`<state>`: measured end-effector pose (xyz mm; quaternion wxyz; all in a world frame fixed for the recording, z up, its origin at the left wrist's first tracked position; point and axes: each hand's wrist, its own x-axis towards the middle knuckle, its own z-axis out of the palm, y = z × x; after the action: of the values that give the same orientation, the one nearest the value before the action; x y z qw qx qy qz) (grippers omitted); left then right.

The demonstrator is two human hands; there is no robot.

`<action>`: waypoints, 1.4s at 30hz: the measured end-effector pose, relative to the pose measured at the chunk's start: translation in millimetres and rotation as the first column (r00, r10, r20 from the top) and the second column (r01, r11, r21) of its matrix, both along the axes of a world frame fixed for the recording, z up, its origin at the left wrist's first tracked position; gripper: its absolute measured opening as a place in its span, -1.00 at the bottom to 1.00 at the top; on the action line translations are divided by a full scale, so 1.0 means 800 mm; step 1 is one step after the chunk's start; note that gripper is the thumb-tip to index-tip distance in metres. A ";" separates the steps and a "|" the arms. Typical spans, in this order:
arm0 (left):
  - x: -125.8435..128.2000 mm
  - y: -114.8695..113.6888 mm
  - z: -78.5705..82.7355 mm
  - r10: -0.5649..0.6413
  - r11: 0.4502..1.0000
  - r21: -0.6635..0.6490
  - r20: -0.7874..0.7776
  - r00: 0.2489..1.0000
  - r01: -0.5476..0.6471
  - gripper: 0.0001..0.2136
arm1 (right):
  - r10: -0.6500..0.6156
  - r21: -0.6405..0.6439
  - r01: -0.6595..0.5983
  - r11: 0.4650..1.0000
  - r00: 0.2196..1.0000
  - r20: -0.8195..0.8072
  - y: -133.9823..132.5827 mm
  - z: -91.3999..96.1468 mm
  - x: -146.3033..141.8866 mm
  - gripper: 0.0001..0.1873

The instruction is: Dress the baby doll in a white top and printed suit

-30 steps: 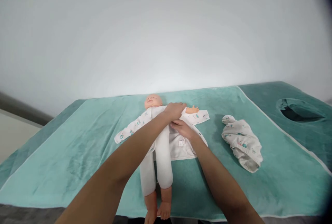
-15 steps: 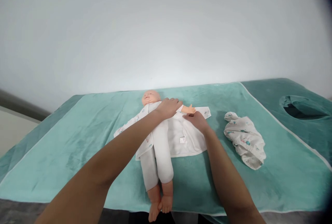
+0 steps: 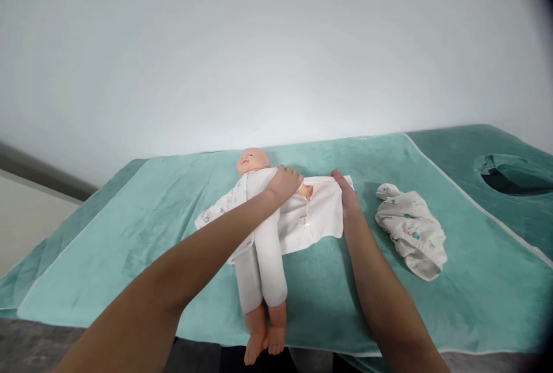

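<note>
A baby doll [image 3: 268, 252] in a white body suit lies on its back, head toward the wall and bare feet near the front edge. A white printed baby shirt [image 3: 322, 211] is partly under it, one sleeve lying over the doll's arm on the left. My left hand [image 3: 286, 183] is closed around the doll's other arm, whose hand pokes out below my fingers. My right hand [image 3: 347, 193] grips the shirt at its sleeve side, on the right; its fingers are partly hidden by the cloth. The inner side of that shirt half, with a small label, faces up.
A crumpled white printed garment [image 3: 412, 233] lies to the right on the green cover [image 3: 129, 246]. Farther right, the padded table has a dark oval hole [image 3: 514, 180]. A plain wall [image 3: 276, 50] stands behind, and a pale cabinet [image 3: 34, 211] at the left.
My right hand has moved up and right from beside the doll's hand to the shirt's sleeve side, drawing the cloth upward. My left hand now curls round the doll's arm, which bends lower.
</note>
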<state>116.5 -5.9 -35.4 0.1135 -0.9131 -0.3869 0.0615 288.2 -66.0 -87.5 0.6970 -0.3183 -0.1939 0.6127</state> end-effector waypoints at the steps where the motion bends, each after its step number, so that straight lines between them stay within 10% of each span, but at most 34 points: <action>1: 0.006 -0.002 -0.004 0.019 1.000 -0.018 0.035 0.999 -0.018 -0.74 | -0.001 0.031 0.001 1.000 1.000 -0.013 -0.002 0.003 -0.002 -0.61; 6: 0.018 -0.004 -0.010 -0.001 0.990 -0.137 0.202 0.979 0.029 -0.64 | 0.158 0.199 -0.176 0.964 0.982 0.103 -0.014 0.014 -0.016 -0.58; 14: -0.024 0.019 0.027 0.038 0.890 -0.363 0.663 0.748 0.276 -0.86 | 0.460 0.279 -0.538 0.795 0.836 0.300 -0.031 0.018 -0.045 -0.52; 21: -0.092 0.024 0.045 0.096 0.972 -0.226 0.623 0.776 0.061 -0.81 | 0.551 0.225 -0.680 0.697 0.710 0.439 -0.045 -0.015 -0.081 -0.56; 27: -0.136 0.005 0.041 -0.044 0.998 -0.016 0.346 0.937 0.052 -0.77 | 0.507 0.206 -0.665 0.718 0.702 0.500 -0.057 -0.031 -0.069 -0.61; 34: -0.149 -0.041 0.030 -0.034 0.999 0.040 0.300 0.953 0.023 -0.75 | 0.058 0.178 -0.411 0.894 0.500 0.864 -0.117 -0.041 -0.071 -0.42; 42: -0.180 -0.106 -0.002 0.170 0.985 -0.094 0.696 0.698 -0.146 -0.81 | -0.342 0.358 -0.263 0.896 0.105 0.934 -0.159 -0.025 -0.103 -0.77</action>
<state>-27.7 -90.3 -37.3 -0.0617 -0.8331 -0.4767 -0.2736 205.6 -193.1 -107.2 0.4531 -0.4824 -0.7329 0.1576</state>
